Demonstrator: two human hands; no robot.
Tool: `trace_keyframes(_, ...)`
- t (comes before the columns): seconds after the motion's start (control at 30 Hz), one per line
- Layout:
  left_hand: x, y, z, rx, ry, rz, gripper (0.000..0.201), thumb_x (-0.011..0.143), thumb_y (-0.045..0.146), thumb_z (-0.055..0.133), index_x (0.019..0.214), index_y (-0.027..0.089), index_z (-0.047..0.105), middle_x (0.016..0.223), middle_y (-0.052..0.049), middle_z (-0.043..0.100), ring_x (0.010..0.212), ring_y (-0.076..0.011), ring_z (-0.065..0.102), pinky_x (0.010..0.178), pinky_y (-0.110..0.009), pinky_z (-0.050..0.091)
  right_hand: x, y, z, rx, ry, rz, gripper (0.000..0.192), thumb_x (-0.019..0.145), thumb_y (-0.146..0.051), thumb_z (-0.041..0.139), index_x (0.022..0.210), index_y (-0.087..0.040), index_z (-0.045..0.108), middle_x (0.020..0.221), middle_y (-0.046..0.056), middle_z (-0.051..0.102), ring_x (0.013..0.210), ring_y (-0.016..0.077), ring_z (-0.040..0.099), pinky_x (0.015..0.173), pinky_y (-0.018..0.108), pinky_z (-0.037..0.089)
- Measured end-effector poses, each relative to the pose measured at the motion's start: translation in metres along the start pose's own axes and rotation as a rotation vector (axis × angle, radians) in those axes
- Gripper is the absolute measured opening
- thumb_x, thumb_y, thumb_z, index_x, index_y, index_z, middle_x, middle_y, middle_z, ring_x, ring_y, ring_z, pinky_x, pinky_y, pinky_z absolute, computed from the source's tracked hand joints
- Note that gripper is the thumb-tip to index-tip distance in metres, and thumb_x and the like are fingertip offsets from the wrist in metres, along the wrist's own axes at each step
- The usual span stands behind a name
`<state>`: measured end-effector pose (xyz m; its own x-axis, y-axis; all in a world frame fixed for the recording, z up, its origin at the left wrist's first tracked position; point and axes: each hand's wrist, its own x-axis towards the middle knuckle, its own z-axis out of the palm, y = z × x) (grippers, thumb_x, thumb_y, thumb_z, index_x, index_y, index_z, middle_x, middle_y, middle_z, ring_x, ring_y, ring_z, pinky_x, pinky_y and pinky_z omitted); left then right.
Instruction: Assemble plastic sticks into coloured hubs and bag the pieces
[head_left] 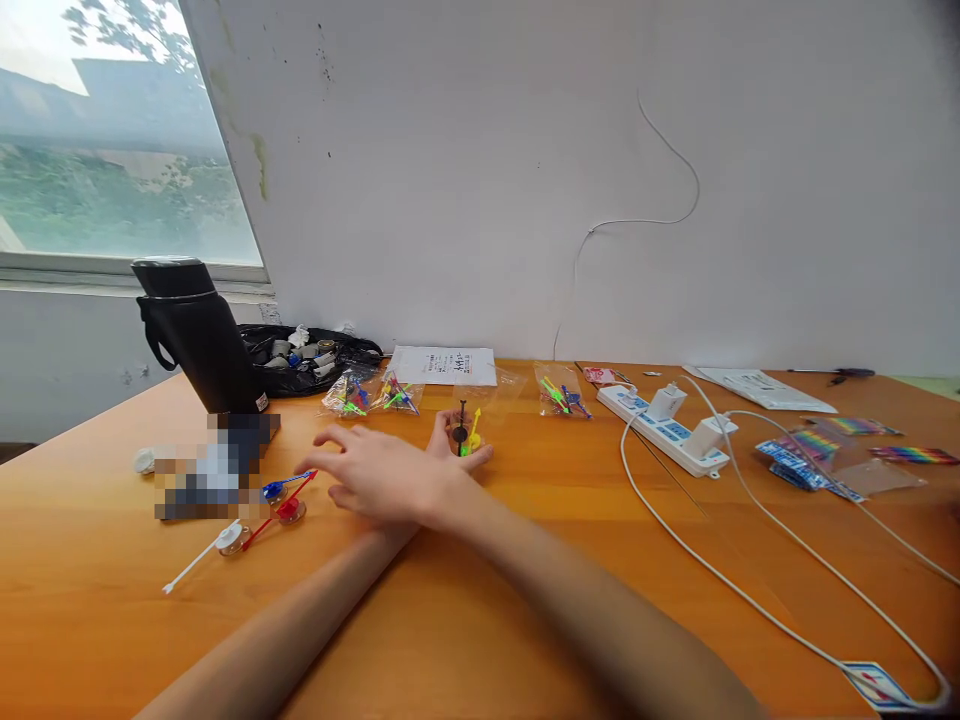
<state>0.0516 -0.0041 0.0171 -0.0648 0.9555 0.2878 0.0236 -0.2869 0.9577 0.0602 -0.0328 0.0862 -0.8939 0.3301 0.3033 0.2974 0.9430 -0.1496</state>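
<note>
My arms cross, the right over the left. My left hand (442, 440), partly hidden behind my right, is curled around small plastic arrow spinners: a black one (460, 434), a yellow one (475, 438) and a bit of green below them. Above my left forearm hangs my right hand (382, 473), its fingers apart and nothing held. Its fingertips are close to a red arrow spinner (288, 511) on a clear round base. Beside that lie a blue arrow spinner (275, 491) and a white arrow spinner (229, 537), whose long pointer is toward the lower left.
A black flask (199, 345) and a black plastic bag (315, 375) with scraps stand at the back left. Bagged arrows (562, 393) and a white paper (444, 365) lie along the wall. To the right are a power strip (664, 430), white cables and rainbow-striped packets (814, 445).
</note>
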Motion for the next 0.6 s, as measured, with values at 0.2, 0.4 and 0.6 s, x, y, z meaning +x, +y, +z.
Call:
trace_keyframes(0.2, -0.004, 0.000, 0.004, -0.018, -0.003, -0.044, 0.053, 0.062, 0.024, 0.081, 0.103, 0.023, 0.048, 0.103, -0.004, 0.062, 0.099, -0.0188, 0.062, 0.090, -0.031, 0.045, 0.013, 0.011, 0.043, 0.046, -0.027, -0.065, 0.026, 0.093, -0.016, 0.053, 0.118, -0.019, 0.061, 0.123, 0.009, 0.061, 0.101, 0.0199, 0.063, 0.084, 0.030, 0.049)
trace_keyframes(0.4, -0.005, 0.002, 0.003, -0.015, -0.021, -0.055, 0.053, 0.062, 0.025, 0.082, 0.103, 0.023, 0.047, 0.100, -0.003, 0.062, 0.097, -0.0194, 0.063, 0.090, -0.032, 0.044, 0.015, 0.003, 0.036, 0.106, -0.005, 0.051, 0.013, 0.095, -0.023, 0.057, 0.104, -0.020, 0.065, 0.108, 0.005, 0.070, 0.090, 0.0191, 0.066, 0.067, 0.027, 0.046)
trace_keyframes(0.6, -0.003, -0.001, 0.004, 0.002, 0.027, -0.033, 0.057, 0.058, 0.018, 0.082, 0.104, 0.024, 0.050, 0.099, -0.003, 0.062, 0.096, -0.0207, 0.061, 0.093, -0.035, 0.042, 0.015, 0.010, 0.020, 0.194, 0.014, 0.059, 0.011, 0.091, -0.017, 0.059, 0.094, -0.018, 0.069, 0.099, 0.003, 0.073, 0.086, 0.0155, 0.066, 0.071, 0.024, 0.044)
